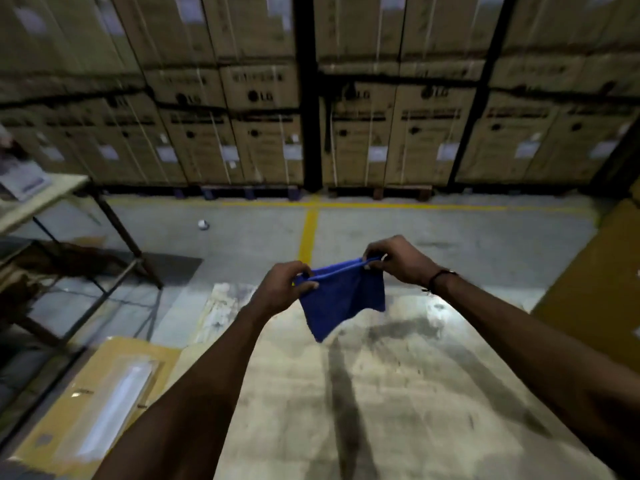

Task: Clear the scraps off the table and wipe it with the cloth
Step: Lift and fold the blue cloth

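Observation:
A blue cloth [341, 299] hangs in the air above the far part of the worn, stained table [381, 393]. My left hand [282, 289] pinches its left top corner. My right hand [394, 259] pinches the right top corner, a dark band on that wrist. The top edge is stretched between the two hands and the rest droops to a point below. No scraps show on the visible tabletop.
A flat cardboard box with a clear window [100, 407] lies left of the table. A metal-framed table [41, 195] stands at the far left. Stacked cartons [263, 147] line the back. A small white object [203, 224] lies on the floor.

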`<state>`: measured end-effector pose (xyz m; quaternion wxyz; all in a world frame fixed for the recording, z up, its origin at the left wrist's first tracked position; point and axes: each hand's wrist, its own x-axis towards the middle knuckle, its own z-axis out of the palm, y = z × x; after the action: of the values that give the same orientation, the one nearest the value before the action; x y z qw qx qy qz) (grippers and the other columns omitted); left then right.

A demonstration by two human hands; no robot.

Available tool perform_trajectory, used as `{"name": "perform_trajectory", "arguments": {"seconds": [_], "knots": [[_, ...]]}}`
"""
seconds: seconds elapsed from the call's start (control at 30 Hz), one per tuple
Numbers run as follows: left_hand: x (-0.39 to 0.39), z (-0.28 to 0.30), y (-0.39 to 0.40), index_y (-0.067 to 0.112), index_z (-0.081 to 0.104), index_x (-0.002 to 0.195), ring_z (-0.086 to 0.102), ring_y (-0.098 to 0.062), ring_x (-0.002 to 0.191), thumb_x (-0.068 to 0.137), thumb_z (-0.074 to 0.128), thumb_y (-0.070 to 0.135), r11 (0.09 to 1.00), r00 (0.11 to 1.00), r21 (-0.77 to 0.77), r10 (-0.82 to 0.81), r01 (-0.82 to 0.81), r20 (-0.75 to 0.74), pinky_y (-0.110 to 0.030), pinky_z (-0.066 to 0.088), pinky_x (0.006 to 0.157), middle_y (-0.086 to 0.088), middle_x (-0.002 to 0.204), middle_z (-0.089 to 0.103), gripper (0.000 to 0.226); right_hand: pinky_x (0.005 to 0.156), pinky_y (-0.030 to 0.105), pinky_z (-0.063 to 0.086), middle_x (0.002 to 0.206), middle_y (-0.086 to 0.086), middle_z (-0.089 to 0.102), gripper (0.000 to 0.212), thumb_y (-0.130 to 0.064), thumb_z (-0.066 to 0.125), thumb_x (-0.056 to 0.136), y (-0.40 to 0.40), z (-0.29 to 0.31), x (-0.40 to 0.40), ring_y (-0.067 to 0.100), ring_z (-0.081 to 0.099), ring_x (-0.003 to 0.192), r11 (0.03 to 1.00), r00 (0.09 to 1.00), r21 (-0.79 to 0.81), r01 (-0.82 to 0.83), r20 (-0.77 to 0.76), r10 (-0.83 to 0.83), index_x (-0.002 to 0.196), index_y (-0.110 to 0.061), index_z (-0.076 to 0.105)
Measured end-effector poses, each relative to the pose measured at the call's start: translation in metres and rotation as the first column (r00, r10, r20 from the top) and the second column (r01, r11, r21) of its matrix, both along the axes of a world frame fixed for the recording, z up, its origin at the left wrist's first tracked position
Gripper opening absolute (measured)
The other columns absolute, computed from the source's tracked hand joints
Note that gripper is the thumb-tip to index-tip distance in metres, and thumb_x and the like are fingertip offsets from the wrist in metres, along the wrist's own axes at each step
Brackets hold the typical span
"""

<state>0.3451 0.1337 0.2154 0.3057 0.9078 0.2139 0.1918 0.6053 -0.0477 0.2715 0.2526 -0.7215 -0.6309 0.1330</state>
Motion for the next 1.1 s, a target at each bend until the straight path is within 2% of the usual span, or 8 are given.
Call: {"name": "perform_trajectory", "arguments": {"seconds": [0.1, 0.23, 0.3, 0.47, 0.73, 0.83, 0.97, 1.1], "knots": [[0.008, 0.043, 0.019, 0.030, 0.064, 0.075, 0.057, -0.010, 0.068, 0.086, 0.084, 0.043, 1.000, 0.998, 0.006, 0.030, -0.031, 0.055, -0.035, 0.046, 0.067, 0.005, 0.072, 0.064, 0.026, 0.078, 0.035, 0.058, 0.089, -0.004, 0.074, 0.006, -0.015, 0.081, 0.090, 0.016, 0.041, 0.006, 0.010, 0.067, 0.083, 1.000, 0.997, 0.013, -0.014, 0.082, 0.013, 0.095, -0.015, 0.077], [0.015, 0.096, 0.040, 0.020, 0.068, 0.064, 0.058, -0.014, 0.060, 0.080, 0.089, 0.046, 0.997, 0.995, 0.023, 0.076, -0.078, 0.069, -0.032, 0.041, 0.057, -0.005, 0.063, 0.065, 0.037, 0.081, 0.038, 0.060, 0.093, -0.002, 0.074, 0.009, -0.018, 0.083, 0.089, 0.029, 0.089, 0.012, 0.014, 0.069, 0.086, 1.000, 0.989, -0.015, 0.001, 0.146, 0.001, 0.095, -0.014, 0.078], [0.015, 0.118, 0.047, 0.015, 0.073, 0.065, 0.060, -0.014, 0.059, 0.079, 0.091, 0.044, 0.997, 0.993, -0.001, 0.081, -0.081, 0.081, -0.034, 0.043, 0.057, -0.009, 0.063, 0.068, 0.037, 0.083, 0.039, 0.060, 0.096, -0.002, 0.073, 0.009, -0.021, 0.083, 0.089, 0.035, 0.110, 0.012, 0.014, 0.069, 0.089, 1.000, 0.985, -0.029, 0.011, 0.173, -0.006, 0.095, -0.016, 0.078], [0.012, 0.162, 0.066, 0.020, 0.079, 0.071, 0.071, -0.010, 0.070, 0.077, 0.092, 0.041, 0.991, 0.988, 0.019, 0.134, -0.136, 0.081, -0.040, 0.057, 0.066, 0.005, 0.069, 0.074, 0.026, 0.084, 0.036, 0.062, 0.100, -0.002, 0.073, 0.014, -0.026, 0.080, 0.091, 0.048, 0.158, 0.006, 0.015, 0.069, 0.095, 0.997, 0.983, -0.071, 0.020, 0.184, -0.007, 0.100, -0.016, 0.075], [0.012, 0.209, 0.079, 0.012, 0.074, 0.073, 0.075, -0.023, 0.074, 0.073, 0.096, 0.025, 0.985, 0.974, 0.010, 0.168, -0.171, 0.152, -0.052, 0.063, 0.069, -0.005, 0.072, 0.075, 0.026, 0.070, 0.040, 0.055, 0.095, 0.000, 0.064, 0.018, -0.021, 0.078, 0.092, 0.059, 0.203, -0.007, 0.017, 0.062, 0.083, 0.999, 0.974, -0.002, -0.037, 0.226, 0.037, 0.094, -0.018, 0.060], [0.015, 0.219, 0.081, 0.009, 0.063, 0.077, 0.071, -0.024, 0.070, 0.072, 0.097, 0.025, 0.980, 0.958, 0.022, 0.190, -0.199, 0.214, -0.053, 0.061, 0.068, -0.007, 0.073, 0.071, 0.039, 0.071, 0.020, 0.048, 0.111, -0.015, 0.058, 0.024, -0.015, 0.067, 0.098, 0.059, 0.217, -0.017, -0.003, 0.057, 0.086, 0.989, 0.947, -0.045, -0.138, 0.286, 0.145, 0.117, -0.028, 0.059], [0.019, 0.230, 0.082, 0.008, 0.057, 0.085, 0.065, -0.021, 0.067, 0.078, 0.093, 0.023, 0.984, 0.956, 0.008, 0.169, -0.176, 0.239, -0.053, 0.060, 0.061, -0.012, 0.078, 0.068, 0.040, 0.080, 0.028, 0.047, 0.131, -0.013, 0.049, 0.059, -0.012, 0.056, 0.097, 0.071, 0.229, -0.021, 0.012, 0.051, 0.106, 0.951, 0.878, -0.260, -0.166, 0.401, 0.262, 0.138, -0.054, 0.049], [0.023, 0.241, 0.078, 0.013, 0.057, 0.086, 0.069, -0.029, 0.075, 0.085, 0.087, 0.021, 0.988, 0.962, 0.033, 0.136, -0.148, 0.237, -0.051, 0.062, 0.062, -0.011, 0.083, 0.068, 0.030, 0.080, 0.028, 0.046, 0.139, -0.003, 0.047, 0.068, -0.012, 0.056, 0.097, 0.083, 0.234, -0.019, 0.016, 0.052, 0.109, 0.930, 0.881, -0.358, -0.088, 0.408, 0.240, 0.150, -0.053, 0.040]]}}
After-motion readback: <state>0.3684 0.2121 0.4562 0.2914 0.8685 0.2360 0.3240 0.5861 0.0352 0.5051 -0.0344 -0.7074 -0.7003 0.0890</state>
